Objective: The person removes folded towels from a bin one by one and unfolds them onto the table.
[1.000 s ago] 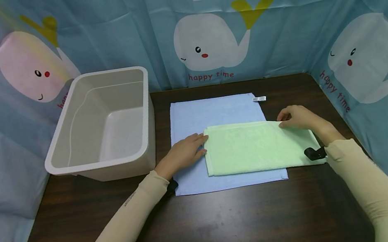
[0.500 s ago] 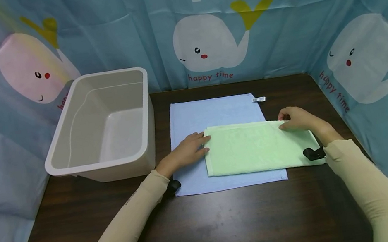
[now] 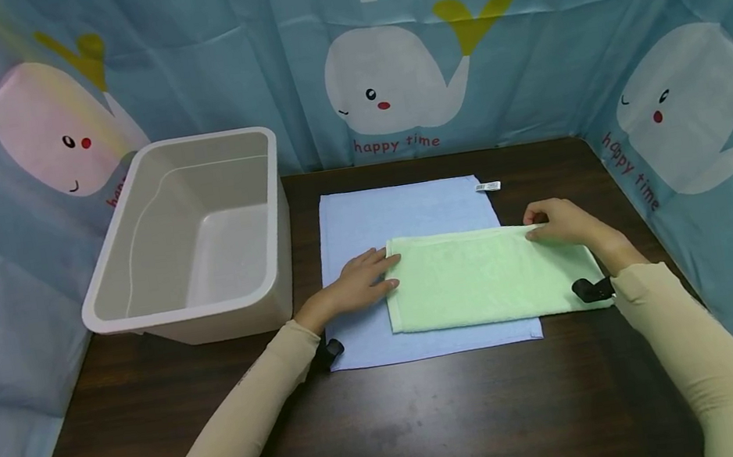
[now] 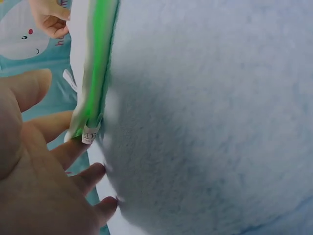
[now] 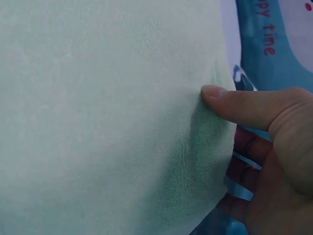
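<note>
A light green towel (image 3: 481, 278), folded into a long rectangle, lies across the front part of a light blue towel (image 3: 399, 212). My left hand (image 3: 356, 281) is at the green towel's left end, with its thumb and fingers spread apart. In the left wrist view, those fingers (image 4: 89, 178) reach the blue cloth and the green corner with its small tag (image 4: 90, 134). At the far right edge, my right hand (image 3: 565, 222) pinches the green towel. The right wrist view shows the thumb (image 5: 234, 103) on top of the cloth and the other fingers partly hidden beneath it.
On the left of the dark wooden table (image 3: 396, 429) stands a deep grey plastic bin (image 3: 281, 257). A blue curtain (image 3: 287, 74) printed with whales closes off the back and sides. The blue towel's white label (image 3: 488, 186) sticks out at its right.
My left fingertips have slid slightly right, farther onto the green towel's end. The right hand keeps its pinch and stays almost still.
</note>
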Demonstrator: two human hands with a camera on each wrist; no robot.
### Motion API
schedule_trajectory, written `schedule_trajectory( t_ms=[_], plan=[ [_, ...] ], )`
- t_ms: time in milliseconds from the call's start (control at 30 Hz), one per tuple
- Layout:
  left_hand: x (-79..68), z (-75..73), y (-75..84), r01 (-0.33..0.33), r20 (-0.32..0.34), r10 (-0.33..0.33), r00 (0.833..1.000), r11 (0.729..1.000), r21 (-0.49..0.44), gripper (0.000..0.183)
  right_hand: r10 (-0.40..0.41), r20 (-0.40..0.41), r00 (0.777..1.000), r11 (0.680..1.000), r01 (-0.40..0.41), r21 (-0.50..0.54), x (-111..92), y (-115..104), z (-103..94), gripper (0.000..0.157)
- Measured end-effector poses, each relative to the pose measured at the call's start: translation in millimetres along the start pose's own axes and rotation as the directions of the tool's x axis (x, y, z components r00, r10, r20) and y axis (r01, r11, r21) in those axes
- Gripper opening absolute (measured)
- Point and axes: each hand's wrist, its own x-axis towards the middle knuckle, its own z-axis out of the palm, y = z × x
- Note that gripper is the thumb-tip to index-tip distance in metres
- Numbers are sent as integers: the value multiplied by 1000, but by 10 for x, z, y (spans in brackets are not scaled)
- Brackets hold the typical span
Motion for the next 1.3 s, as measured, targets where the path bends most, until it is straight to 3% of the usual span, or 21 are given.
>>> schedule_trajectory(
  t_ms=[233, 333, 600, 900, 1067, 1200, 1300],
  plan=[
    [63, 18, 22, -16, -100, -3, 995, 982, -188, 59, 13, 7, 1000, 1000, -13, -5, -10, 12, -23, 13],
    [55, 26, 26, -5, -106, -17, 994, 980, -200, 64, 9, 7, 1000, 1000, -9, 0, -1, 18, -22, 13],
    [-85, 52, -28, 16, -75, -26, 997, 991, -134, 68, 1, -77, 997, 1000, 1, 16, -1, -38, -43, 9],
    [-128, 91, -61, -8, -63, 5, 998, 998, -61, 69, -11, -154, 988, 1000, 15, 25, 107, -46, -94, 10],
    [-144, 109, -56, 2, -67, -3, 998, 1000, -23, 70, 8, -68, 998, 1000, -9, -13, 175, -83, -105, 14],
    [-182, 146, -50, 58, -74, -50, 996, 992, 111, 78, -7, 43, 999, 999, 9, -43, 258, -184, -70, 25],
    [-237, 173, -42, 128, -63, -117, 991, 969, 210, 92, -51, 89, 995, 997, 56, -45, 315, -298, -38, 34]
  ],
)
